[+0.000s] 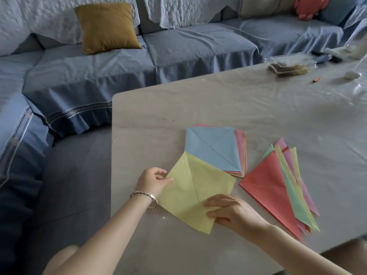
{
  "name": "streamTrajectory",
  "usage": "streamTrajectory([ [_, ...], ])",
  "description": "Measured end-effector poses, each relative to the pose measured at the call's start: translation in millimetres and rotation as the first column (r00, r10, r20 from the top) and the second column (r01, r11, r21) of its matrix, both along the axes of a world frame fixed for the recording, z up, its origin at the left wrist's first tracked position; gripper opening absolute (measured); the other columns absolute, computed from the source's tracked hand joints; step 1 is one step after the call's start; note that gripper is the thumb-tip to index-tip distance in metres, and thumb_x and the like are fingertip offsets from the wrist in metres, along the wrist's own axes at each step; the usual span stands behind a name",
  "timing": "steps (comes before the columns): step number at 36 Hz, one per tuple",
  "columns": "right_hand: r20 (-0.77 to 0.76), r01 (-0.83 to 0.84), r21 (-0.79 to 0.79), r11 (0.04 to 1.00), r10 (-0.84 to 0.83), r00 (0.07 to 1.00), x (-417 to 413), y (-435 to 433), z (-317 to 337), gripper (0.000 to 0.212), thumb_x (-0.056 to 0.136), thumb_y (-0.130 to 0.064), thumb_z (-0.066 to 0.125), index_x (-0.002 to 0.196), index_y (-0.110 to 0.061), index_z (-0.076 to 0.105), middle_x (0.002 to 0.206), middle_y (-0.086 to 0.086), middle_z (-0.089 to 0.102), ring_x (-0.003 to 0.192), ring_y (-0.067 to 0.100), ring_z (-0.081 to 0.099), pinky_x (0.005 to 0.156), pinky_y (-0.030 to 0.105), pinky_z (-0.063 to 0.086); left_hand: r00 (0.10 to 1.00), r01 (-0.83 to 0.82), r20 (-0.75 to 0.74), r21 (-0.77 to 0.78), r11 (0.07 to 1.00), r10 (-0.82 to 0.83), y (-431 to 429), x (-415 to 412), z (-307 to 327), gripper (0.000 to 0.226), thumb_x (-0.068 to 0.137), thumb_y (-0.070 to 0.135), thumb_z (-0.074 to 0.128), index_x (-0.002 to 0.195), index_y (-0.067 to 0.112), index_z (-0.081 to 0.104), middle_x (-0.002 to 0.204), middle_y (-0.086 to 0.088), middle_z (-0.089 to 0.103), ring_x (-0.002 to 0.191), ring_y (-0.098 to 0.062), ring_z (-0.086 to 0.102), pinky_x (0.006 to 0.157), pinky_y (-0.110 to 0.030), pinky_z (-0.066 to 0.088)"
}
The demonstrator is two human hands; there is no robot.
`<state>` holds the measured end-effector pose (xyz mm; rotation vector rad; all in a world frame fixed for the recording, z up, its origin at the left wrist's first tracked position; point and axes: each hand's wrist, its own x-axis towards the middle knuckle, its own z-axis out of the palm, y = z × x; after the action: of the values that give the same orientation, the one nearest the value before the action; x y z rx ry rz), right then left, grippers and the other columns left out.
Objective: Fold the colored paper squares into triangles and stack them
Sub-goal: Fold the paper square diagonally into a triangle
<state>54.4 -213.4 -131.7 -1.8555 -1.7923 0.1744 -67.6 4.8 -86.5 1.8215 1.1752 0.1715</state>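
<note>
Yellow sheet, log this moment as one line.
yellow sheet open, creased | left hand pinches corner | right hand pinches edge | triangles piled right

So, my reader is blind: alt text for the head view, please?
The left hand and right hand pinch corners of a yellow square on a table. Nearby lie a stack of squares, blue on top, and folded triangles, red on top.

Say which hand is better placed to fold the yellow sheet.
Left, probably: the left hand pinches the outer corner of the yellow sheet, ready to carry it across; the right hand holds the near corner.
</note>
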Motion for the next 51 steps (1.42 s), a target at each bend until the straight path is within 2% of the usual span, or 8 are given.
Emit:
streamTrajectory([
  [4, -0.056, -0.013, -0.037, 0.999, 0.011, 0.998, -1, -9, 1, 0.049, 0.094, -0.051, 0.036, 0.086, -0.022, 0.075, 0.108, -0.006, 0.069, 0.107, 0.007, 0.059, 0.085, 0.019, 0.050, 0.995, -0.048, 0.091, 0.049, 0.998, 0.044, -7, 3, 0, 0.005, 0.078, 0.007, 0.069, 0.082, 0.008, 0.069, 0.068, 0.005, 0.061, 0.072, -0.016, 0.059, 0.064, -0.019, 0.041],
  [9, -0.358, 0.114, -0.055, 0.992, -0.126, 0.925, -2, -9, 15, 0.053, 0.088, -0.060, 0.041, 0.094, -0.019, 0.073, 0.108, -0.010, 0.067, 0.109, -0.007, 0.053, 0.093, 0.010, 0.041, 0.980, -0.084, 0.188, 0.126, 0.989, 0.059, -15, -2, 6, 0.022, 0.080, 0.006, 0.067, 0.065, 0.021, 0.059, 0.065, 0.010, 0.058, 0.064, -0.011, 0.054, 0.054, -0.010, 0.037],
  [12, -0.387, 0.269, 0.021, 0.963, -0.240, 0.890, 2, 0, 33, 0.039, 0.084, -0.061, 0.047, 0.093, -0.030, 0.068, 0.115, -0.028, 0.055, 0.109, -0.010, 0.051, 0.093, 0.008, 0.037, 0.965, -0.069, 0.262, 0.143, 0.987, 0.029, -22, -7, 16, 0.026, 0.082, 0.005, 0.065, 0.064, 0.023, 0.058, 0.064, 0.009, 0.060, 0.057, 0.000, 0.055, 0.053, -0.004, 0.039],
  [18, -0.519, 0.480, 0.038, 0.876, -0.394, 0.759, 6, 16, 82, 0.009, 0.075, -0.030, 0.068, 0.072, -0.038, 0.068, 0.124, -0.026, 0.044, 0.121, -0.008, 0.038, 0.095, 0.005, 0.031, 0.935, 0.035, 0.349, 0.095, 0.995, -0.066, -30, -21, 33, 0.029, 0.081, -0.001, 0.063, 0.066, 0.024, 0.064, 0.060, 0.016, 0.065, 0.059, 0.006, 0.058, 0.057, -0.006, 0.042],
  [26, -0.782, 0.503, -0.130, 0.854, -0.400, 0.477, 1, 19, 107, 0.015, 0.074, -0.009, 0.073, 0.070, -0.023, 0.070, 0.063, -0.020, 0.068, 0.062, -0.012, 0.061, 0.063, 0.002, 0.043, 0.928, 0.068, 0.367, 0.006, 0.998, -0.066, -41, -30, 50, 0.027, 0.082, 0.000, 0.064, 0.066, 0.022, 0.065, 0.062, 0.011, 0.065, 0.056, 0.006, 0.056, 0.055, -0.005, 0.041],
  [34, -0.793, 0.575, -0.141, 0.806, -0.440, 0.422, -14, 16, 117, 0.022, 0.073, -0.011, 0.075, 0.062, -0.029, 0.069, 0.061, -0.019, 0.068, 0.058, -0.009, 0.060, 0.058, 0.002, 0.042, 0.898, 0.076, 0.417, 0.165, 0.983, -0.139, -68, -29, 78, 0.009, 0.083, 0.026, 0.062, 0.091, 0.027, 0.066, 0.081, 0.018, 0.067, 0.078, 0.008, 0.063, 0.070, -0.003, 0.043],
  [41, -0.771, 0.569, -0.133, 0.811, -0.446, 0.455, -25, 15, 126, 0.020, 0.074, -0.010, 0.074, 0.065, -0.027, 0.069, 0.064, -0.026, 0.067, 0.059, -0.012, 0.059, 0.058, 0.000, 0.039, 0.897, 0.065, 0.391, 0.346, 0.936, -0.207, -88, -21, 78, 0.024, 0.077, 0.013, 0.071, 0.098, 0.024, 0.070, 0.088, 0.023, 0.064, 0.089, 0.009, 0.059, 0.074, 0.000, 0.040],
  [51, -0.733, 0.605, -0.040, 0.795, -0.435, 0.522, -33, 10, 132, 0.020, 0.072, -0.009, 0.075, 0.066, -0.027, 0.068, 0.069, -0.014, 0.068, 0.058, -0.001, 0.057, 0.058, 0.008, 0.042, 0.863, -0.015, 0.491, 0.263, 0.965, -0.120, -101, -22, 82, 0.039, 0.076, 0.007, 0.071, 0.086, 0.044, 0.064, 0.083, 0.021, 0.068, 0.079, 0.008, 0.062, 0.073, -0.006, 0.045],
])
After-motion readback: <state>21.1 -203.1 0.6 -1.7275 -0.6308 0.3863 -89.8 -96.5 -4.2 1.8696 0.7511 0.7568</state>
